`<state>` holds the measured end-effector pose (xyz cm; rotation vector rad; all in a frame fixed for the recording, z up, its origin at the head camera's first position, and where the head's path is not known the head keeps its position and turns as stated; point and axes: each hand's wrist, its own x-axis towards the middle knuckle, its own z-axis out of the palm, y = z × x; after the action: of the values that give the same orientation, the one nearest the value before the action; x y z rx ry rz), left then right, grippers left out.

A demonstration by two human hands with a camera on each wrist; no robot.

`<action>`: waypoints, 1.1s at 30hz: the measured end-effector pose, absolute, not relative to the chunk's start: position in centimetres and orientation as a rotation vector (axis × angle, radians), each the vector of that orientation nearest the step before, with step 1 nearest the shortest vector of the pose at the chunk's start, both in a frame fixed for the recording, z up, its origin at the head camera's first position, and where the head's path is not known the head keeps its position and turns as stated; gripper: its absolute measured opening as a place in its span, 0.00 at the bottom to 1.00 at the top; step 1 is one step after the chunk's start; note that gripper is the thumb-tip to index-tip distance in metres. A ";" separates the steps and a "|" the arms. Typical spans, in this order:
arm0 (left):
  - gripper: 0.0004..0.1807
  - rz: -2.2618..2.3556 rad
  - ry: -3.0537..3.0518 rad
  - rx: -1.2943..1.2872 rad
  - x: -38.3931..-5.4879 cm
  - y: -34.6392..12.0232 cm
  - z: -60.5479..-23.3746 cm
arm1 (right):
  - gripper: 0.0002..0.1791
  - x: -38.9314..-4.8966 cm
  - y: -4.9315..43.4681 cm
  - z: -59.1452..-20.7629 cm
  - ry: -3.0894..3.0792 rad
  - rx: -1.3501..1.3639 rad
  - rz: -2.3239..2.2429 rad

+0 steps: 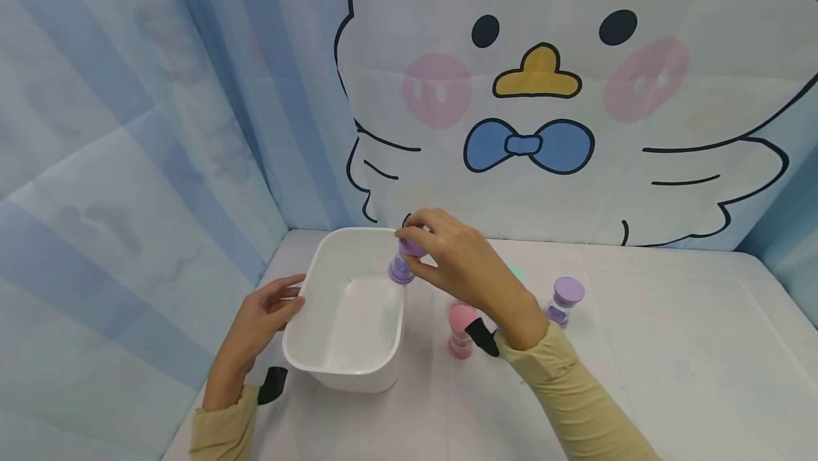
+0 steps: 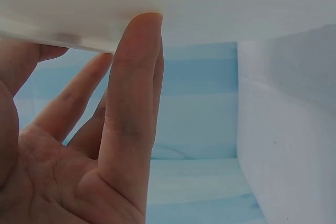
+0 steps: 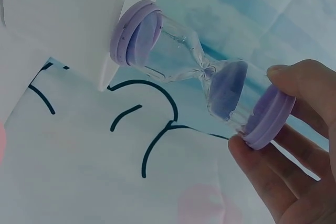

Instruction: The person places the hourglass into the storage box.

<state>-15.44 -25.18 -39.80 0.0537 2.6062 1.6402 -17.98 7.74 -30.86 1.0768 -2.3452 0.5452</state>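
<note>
A purple-capped hourglass (image 3: 205, 72) is pinched at one cap between the thumb and fingers of my right hand (image 1: 463, 255). Its other cap hangs at the right rim of a white plastic bin (image 1: 345, 370), overlapping the rim in the head view. Purple sand shows in both bulbs in the right wrist view. At the bin's left side, my left hand (image 1: 262, 319) rests its fingertips against the outer wall. Those fingers (image 2: 128, 93) are mostly straight and touch the white surface from below in the left wrist view.
Right of the bin stand a pink hourglass (image 1: 460, 337) and another purple hourglass (image 1: 564, 299). A mint-green cap (image 1: 516, 272) peeks out behind my right forearm. A curtain (image 1: 524, 198) printed with a cartoon bird borders the white table (image 1: 671, 361) at the back.
</note>
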 end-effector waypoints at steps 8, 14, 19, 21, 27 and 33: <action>0.32 1.619 2.607 0.024 -15.5 -25.1 -39.9 | 0.13 -18.6 6.9 -31.0 -2.333 1.113 0.540; 0.32 1.607 2.612 0.006 -15.5 -25.1 -40.1 | 0.13 -18.9 6.5 -31.1 -2.336 1.127 0.543; 0.32 1.621 2.614 0.011 -15.4 -25.1 -40.2 | 0.14 -19.2 6.2 -31.2 -2.339 1.137 0.543; 0.31 1.636 2.608 0.012 -15.4 -25.1 -40.2 | 0.14 -19.3 6.0 -31.1 -2.339 1.141 0.541; 0.30 1.664 2.593 -0.006 -15.2 -24.9 -39.9 | 0.14 -19.5 5.6 -31.0 -2.337 1.150 0.546; 0.30 1.667 2.605 -0.009 -15.1 -24.7 -39.8 | 0.13 -19.8 5.2 -30.9 -2.344 1.157 0.519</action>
<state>-15.09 -24.75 -39.83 -0.0088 2.6045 1.6672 -19.82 5.22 -30.95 1.1567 -2.3439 0.5188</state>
